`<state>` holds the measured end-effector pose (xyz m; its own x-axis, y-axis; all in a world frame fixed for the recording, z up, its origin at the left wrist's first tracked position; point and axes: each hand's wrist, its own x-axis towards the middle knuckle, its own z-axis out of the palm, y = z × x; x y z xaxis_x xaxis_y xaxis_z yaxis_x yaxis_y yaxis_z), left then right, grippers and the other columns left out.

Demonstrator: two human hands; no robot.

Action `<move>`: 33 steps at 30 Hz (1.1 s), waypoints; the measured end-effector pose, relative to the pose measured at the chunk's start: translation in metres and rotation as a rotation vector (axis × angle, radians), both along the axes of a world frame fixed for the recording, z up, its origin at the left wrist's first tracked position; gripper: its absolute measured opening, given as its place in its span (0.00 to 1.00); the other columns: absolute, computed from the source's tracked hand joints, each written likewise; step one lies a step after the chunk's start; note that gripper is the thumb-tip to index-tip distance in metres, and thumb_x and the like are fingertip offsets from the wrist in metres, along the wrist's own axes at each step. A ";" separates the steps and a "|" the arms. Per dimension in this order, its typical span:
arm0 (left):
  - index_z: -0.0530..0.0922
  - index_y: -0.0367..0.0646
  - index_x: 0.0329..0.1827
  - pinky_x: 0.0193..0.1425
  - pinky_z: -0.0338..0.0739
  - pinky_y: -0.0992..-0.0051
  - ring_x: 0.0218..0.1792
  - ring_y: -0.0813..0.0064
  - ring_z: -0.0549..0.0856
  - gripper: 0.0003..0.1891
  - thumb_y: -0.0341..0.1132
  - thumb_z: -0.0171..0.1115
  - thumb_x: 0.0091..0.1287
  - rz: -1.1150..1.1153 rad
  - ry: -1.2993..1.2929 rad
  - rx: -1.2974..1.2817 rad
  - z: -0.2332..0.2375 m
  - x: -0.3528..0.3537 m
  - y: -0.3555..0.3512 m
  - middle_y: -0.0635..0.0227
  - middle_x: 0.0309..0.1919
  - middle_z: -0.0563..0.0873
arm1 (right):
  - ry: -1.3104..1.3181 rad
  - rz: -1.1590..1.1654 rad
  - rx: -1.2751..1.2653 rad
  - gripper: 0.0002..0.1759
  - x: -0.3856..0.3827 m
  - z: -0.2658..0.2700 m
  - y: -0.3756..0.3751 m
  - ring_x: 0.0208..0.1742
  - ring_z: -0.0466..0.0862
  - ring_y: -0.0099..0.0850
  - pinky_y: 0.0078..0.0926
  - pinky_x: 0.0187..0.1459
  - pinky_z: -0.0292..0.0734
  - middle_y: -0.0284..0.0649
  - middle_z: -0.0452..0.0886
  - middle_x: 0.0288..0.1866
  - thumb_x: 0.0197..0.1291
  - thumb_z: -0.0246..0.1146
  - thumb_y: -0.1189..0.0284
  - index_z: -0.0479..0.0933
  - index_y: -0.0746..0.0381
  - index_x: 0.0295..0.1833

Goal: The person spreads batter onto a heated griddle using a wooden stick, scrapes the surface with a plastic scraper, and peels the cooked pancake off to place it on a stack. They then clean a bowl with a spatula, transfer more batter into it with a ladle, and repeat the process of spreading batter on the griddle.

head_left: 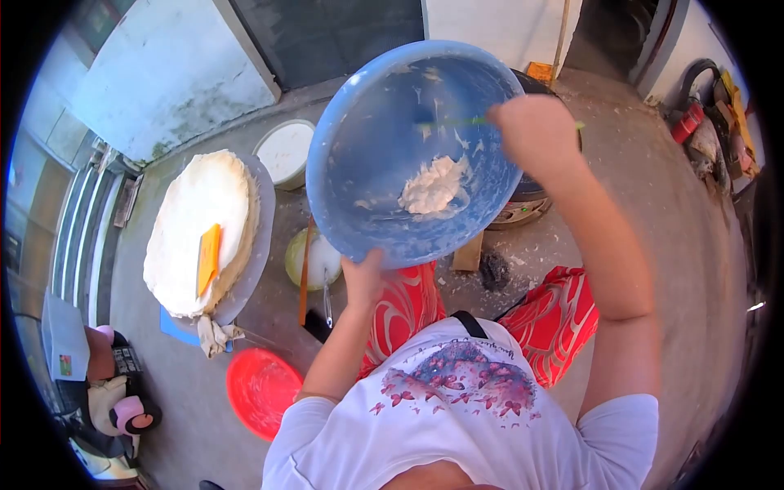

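My left hand (365,278) is closed on the near rim of a large blue plastic basin (351,147), which is tilted towards me. Inside lies a lump of sticky white dough (434,186), with smears of it around the walls. Over the basin's right side, my right hand (535,135) is wrapped round a thin green-handled tool (469,122). Its far end is blurred against the blue wall, so I cannot tell its kind.
Left stands a thick stack of round white sheets (200,220) with an orange scraper (209,258) on top. A white bucket (286,151), a bowl of white powder (325,260) and a red basin (263,392) are nearby. Behind the blue basin is a dark round stove (527,192).
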<state>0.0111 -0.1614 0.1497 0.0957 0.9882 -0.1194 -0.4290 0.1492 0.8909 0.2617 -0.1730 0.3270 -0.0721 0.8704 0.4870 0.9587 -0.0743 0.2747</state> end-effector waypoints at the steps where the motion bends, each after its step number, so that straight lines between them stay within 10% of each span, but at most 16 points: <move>1: 0.61 0.38 0.56 0.50 0.71 0.69 0.49 0.66 0.75 0.28 0.17 0.51 0.47 -0.018 0.009 0.020 0.000 0.000 -0.001 0.61 0.48 0.72 | -0.010 -0.048 -0.164 0.11 -0.003 -0.013 0.001 0.30 0.80 0.38 0.33 0.32 0.75 0.40 0.78 0.23 0.40 0.58 0.76 0.81 0.55 0.33; 4: 0.61 0.38 0.57 0.50 0.71 0.69 0.49 0.65 0.75 0.29 0.17 0.51 0.48 0.004 -0.005 -0.018 0.012 0.005 -0.004 0.61 0.48 0.72 | 0.005 0.064 -0.257 0.04 -0.008 -0.051 -0.006 0.26 0.81 0.37 0.32 0.27 0.75 0.41 0.79 0.21 0.39 0.58 0.74 0.79 0.59 0.21; 11: 0.61 0.39 0.57 0.51 0.71 0.69 0.50 0.65 0.74 0.28 0.18 0.51 0.49 0.025 -0.025 -0.021 -0.001 -0.002 -0.004 0.60 0.49 0.72 | 0.059 -0.130 -0.042 0.05 0.013 -0.010 -0.022 0.27 0.81 0.38 0.33 0.29 0.76 0.42 0.79 0.22 0.40 0.57 0.75 0.79 0.59 0.23; 18: 0.61 0.37 0.57 0.53 0.70 0.69 0.50 0.64 0.74 0.28 0.18 0.51 0.49 0.072 -0.050 0.055 -0.012 0.004 -0.002 0.60 0.49 0.72 | 0.152 -0.026 -0.270 0.06 -0.006 -0.078 -0.038 0.28 0.81 0.38 0.33 0.29 0.75 0.42 0.78 0.23 0.43 0.56 0.73 0.79 0.59 0.26; 23: 0.61 0.36 0.56 0.52 0.71 0.69 0.49 0.64 0.74 0.27 0.18 0.51 0.49 0.072 -0.037 0.023 -0.014 -0.001 -0.001 0.59 0.49 0.72 | -0.003 -0.024 -0.026 0.16 -0.013 -0.028 -0.047 0.30 0.77 0.35 0.32 0.29 0.71 0.38 0.73 0.23 0.43 0.57 0.76 0.80 0.51 0.40; 33: 0.68 0.31 0.49 0.49 0.71 0.72 0.44 0.68 0.77 0.21 0.18 0.52 0.49 0.113 0.131 0.064 -0.007 0.010 -0.008 0.61 0.43 0.76 | -0.175 0.078 0.281 0.04 -0.021 0.040 -0.002 0.29 0.79 0.34 0.31 0.30 0.73 0.39 0.76 0.23 0.47 0.56 0.73 0.76 0.58 0.28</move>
<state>0.0215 -0.1694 0.1428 -0.0288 0.9978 -0.0602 -0.3198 0.0479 0.9463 0.2405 -0.1749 0.3668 -0.2372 0.6924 0.6814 0.9044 -0.0987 0.4152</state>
